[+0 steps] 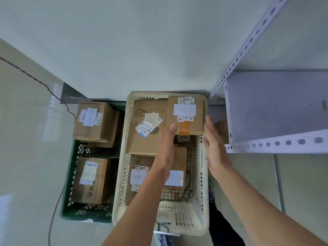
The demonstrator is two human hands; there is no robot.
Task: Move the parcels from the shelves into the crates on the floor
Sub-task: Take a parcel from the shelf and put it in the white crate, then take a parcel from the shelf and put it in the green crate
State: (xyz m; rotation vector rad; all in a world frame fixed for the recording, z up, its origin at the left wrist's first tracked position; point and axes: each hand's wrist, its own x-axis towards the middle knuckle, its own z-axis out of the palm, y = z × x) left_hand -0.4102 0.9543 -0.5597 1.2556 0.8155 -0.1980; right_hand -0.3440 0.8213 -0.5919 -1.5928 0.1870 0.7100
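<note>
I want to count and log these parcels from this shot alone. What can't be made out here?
- Label text on the parcels in the cream crate: too small and blurred, head view.
- Parcel under the left hand: its forearm partly covers it.
- Lower layers in the green crate: hidden by the top boxes.
- Parcel behind the right hand, under the shelf: mostly hidden.

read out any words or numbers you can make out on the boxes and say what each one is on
"7186": handwritten on a small dark tag under the top right box in the cream crate.
Printed labels and barcodes on all the boxes: too blurred to read.
Handwritten scrawl on the near box: illegible.
</note>
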